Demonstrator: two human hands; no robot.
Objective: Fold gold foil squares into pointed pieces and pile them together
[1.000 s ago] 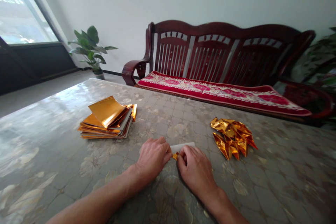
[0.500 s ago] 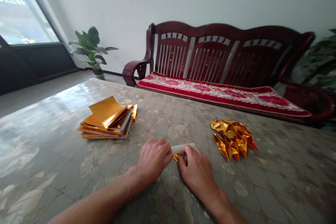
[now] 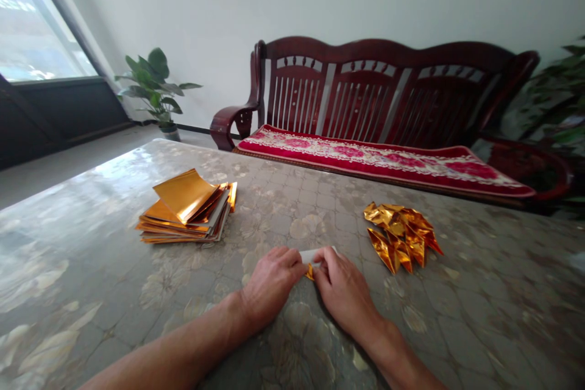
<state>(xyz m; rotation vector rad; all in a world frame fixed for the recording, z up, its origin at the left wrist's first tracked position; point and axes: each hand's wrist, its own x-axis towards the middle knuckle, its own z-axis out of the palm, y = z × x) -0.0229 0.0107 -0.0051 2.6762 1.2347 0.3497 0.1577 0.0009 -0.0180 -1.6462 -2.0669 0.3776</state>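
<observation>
Left hand (image 3: pixel 275 279) edging right twd. right hand (image 3: pixel 346 285) since 1 s ago.
Both hands pinching 1 foil sheet (image 3: pixel 309 255) w/ fingertips, centrally over tabletop (image 3: pixel 196 283); sheet showing pale backing, small shiny gold fold peeking out btwn. hands. 1 flat foil stack (image 3: pixel 183 219) lying to L, 1 cluster of folded gold pieces (image 3: pixel 402 234) lying to R; sheets & pieces overlapping, exact nos. unclear.
</observation>
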